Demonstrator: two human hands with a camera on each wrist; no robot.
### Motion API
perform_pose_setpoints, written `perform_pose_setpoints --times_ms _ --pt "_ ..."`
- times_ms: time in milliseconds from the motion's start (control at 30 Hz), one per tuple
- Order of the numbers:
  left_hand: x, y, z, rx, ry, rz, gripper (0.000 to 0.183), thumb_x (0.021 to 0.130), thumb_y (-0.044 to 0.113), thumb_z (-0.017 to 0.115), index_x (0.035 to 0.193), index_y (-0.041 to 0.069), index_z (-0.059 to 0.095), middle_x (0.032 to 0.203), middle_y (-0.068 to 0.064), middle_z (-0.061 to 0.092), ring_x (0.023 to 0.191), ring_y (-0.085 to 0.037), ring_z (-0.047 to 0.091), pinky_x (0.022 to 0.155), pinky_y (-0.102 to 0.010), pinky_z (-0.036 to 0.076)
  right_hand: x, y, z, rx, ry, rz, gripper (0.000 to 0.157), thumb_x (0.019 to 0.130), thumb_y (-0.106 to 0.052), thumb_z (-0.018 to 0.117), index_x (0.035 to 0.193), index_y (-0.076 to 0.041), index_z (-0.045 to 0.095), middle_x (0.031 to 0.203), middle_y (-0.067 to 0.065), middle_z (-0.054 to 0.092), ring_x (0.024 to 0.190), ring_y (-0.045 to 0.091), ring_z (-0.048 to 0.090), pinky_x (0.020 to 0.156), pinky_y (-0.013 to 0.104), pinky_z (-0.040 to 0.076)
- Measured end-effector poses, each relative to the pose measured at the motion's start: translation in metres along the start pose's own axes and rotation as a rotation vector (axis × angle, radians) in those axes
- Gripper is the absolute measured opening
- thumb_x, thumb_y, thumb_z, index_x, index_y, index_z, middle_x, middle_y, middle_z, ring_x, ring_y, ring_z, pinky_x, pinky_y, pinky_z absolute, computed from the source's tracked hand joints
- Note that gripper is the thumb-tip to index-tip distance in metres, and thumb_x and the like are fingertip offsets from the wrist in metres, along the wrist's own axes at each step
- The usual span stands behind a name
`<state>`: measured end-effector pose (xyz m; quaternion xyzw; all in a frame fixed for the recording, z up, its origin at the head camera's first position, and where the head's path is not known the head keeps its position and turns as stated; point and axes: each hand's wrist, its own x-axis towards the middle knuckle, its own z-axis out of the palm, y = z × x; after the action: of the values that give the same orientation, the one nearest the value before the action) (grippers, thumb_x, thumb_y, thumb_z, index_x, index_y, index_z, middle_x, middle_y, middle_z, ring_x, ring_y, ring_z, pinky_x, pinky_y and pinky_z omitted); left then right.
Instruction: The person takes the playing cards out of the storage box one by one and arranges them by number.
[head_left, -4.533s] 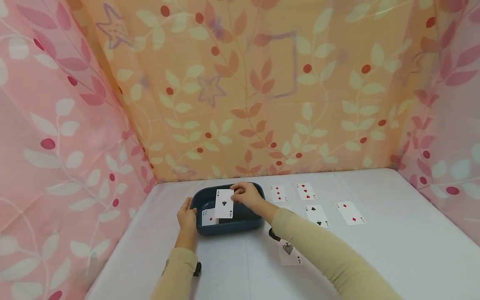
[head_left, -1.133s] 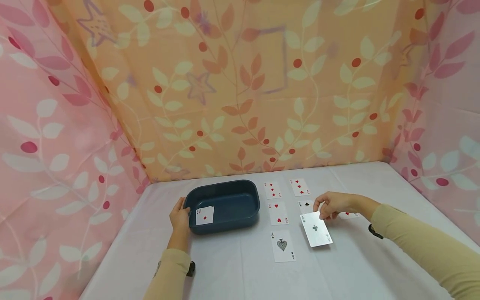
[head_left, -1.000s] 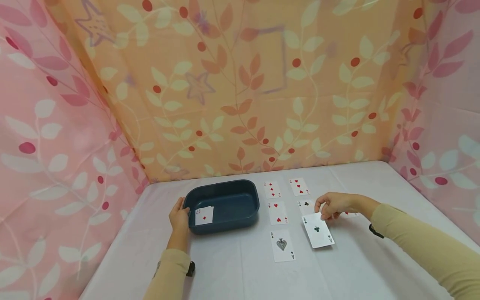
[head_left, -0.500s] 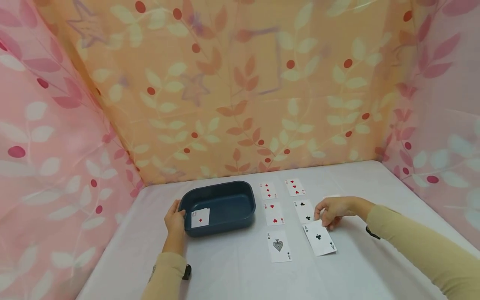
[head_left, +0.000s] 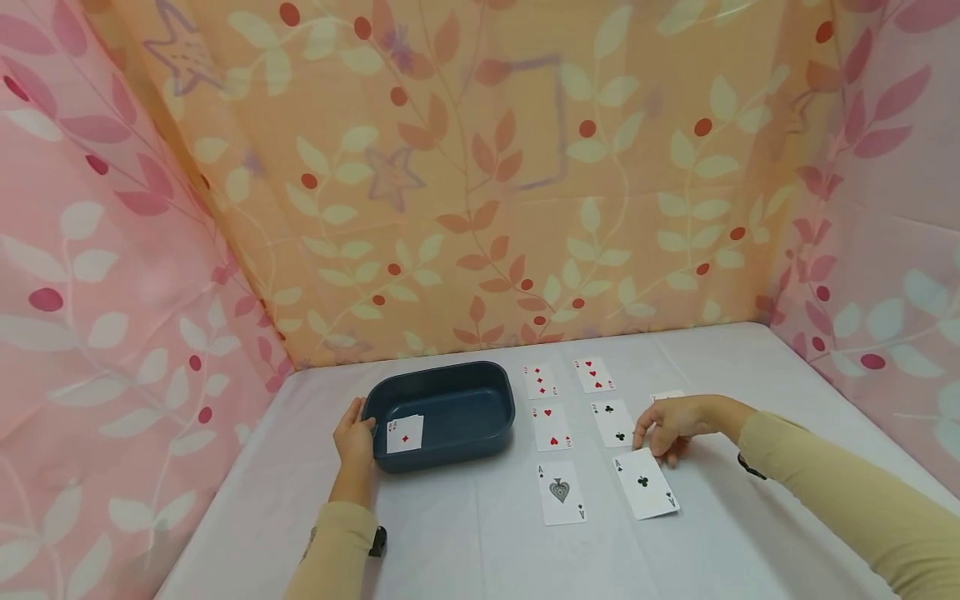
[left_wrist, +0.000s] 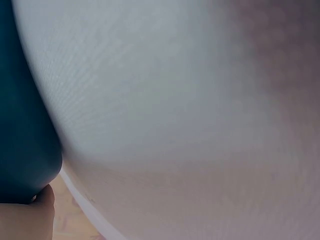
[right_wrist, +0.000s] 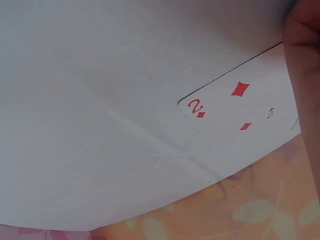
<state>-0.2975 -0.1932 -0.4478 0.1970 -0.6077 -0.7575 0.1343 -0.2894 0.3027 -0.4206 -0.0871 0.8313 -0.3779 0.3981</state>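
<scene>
My left hand (head_left: 356, 442) grips the left end of a dark blue plastic tray (head_left: 457, 455), thumb over the rim; its wall (left_wrist: 22, 125) fills the left wrist view's left edge. Inside lie a few overlapping playing cards (head_left: 405, 443), the top one bearing a red diamond. On the right, my right hand (head_left: 675, 427) pinches the ace of clubs (head_left: 647, 492) by its upper corner, low over the cloth, its near corner slightly lifted. The ace of spades (head_left: 561, 502) lies to its left. Behind my right hand is the two of diamonds (right_wrist: 235, 112), mostly hidden in the head view.
Face up in rows are the two of hearts (head_left: 551, 427), two of clubs (head_left: 613, 425), three of diamonds (head_left: 539, 381) and three of hearts (head_left: 594, 375). A white cloth (head_left: 465, 542) covers the table. Patterned fabric (head_left: 450, 208) hangs behind and at both sides.
My right hand has carried the ace of clubs from above the tray to the right, then lowered it toward the cloth beside the ace of spades. The left hand stays on the tray.
</scene>
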Motion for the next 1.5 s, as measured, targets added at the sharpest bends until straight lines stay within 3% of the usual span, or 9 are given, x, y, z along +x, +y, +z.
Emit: perform_pose_setpoints --times_ms 433,867,1100,1367,1500 --pt "-0.001 0.001 -0.002 0.011 0.008 0.004 0.059 0.094 -0.013 0.035 0.151 0.0 0.027 0.156 -0.014 0.028 0.143 -0.023 0.024 0.116 -0.032 0.02 -0.004 -0.008 -0.003 0.015 0.005 -0.007 0.023 0.083 0.002 0.066 0.105 -0.005 0.069 0.075 0.01 0.071 0.051 0.011 0.051 0.048 0.019 0.033" --pt "-0.001 0.002 0.0 -0.004 -0.003 0.006 0.06 0.093 -0.015 0.035 0.151 -0.002 0.026 0.155 -0.016 0.028 0.143 -0.023 0.025 0.115 -0.03 0.021 0.016 -0.036 -0.001 0.184 -0.004 -0.276 0.042 0.088 -0.008 0.063 0.124 0.01 0.051 0.093 0.013 0.071 0.07 0.019 0.056 0.06 0.025 0.044" --pt "-0.001 0.001 0.001 -0.004 0.005 0.01 0.058 0.094 -0.014 0.034 0.15 -0.002 0.027 0.154 -0.017 0.03 0.142 -0.023 0.027 0.115 -0.031 0.021 0.033 -0.062 0.008 0.246 0.043 -0.352 0.044 0.087 -0.003 0.058 0.128 0.01 0.048 0.1 0.008 0.07 0.076 0.02 0.058 0.066 0.028 0.047" --pt "0.0 0.0 0.002 -0.004 0.019 0.004 0.057 0.096 -0.013 0.036 0.151 0.0 0.028 0.154 -0.015 0.03 0.142 -0.022 0.027 0.115 -0.032 0.021 0.052 -0.088 0.025 0.288 0.1 -0.424 0.038 0.093 -0.011 0.058 0.128 0.003 0.053 0.106 0.009 0.069 0.085 0.024 0.059 0.071 0.03 0.049" --pt "0.0 0.0 0.0 -0.01 0.017 0.008 0.057 0.095 -0.012 0.036 0.151 -0.001 0.028 0.154 -0.015 0.03 0.142 -0.022 0.027 0.116 -0.032 0.021 0.061 -0.096 0.034 0.317 0.095 -0.455 0.04 0.096 -0.013 0.056 0.13 0.006 0.049 0.104 0.008 0.07 0.084 0.023 0.06 0.07 0.03 0.049"
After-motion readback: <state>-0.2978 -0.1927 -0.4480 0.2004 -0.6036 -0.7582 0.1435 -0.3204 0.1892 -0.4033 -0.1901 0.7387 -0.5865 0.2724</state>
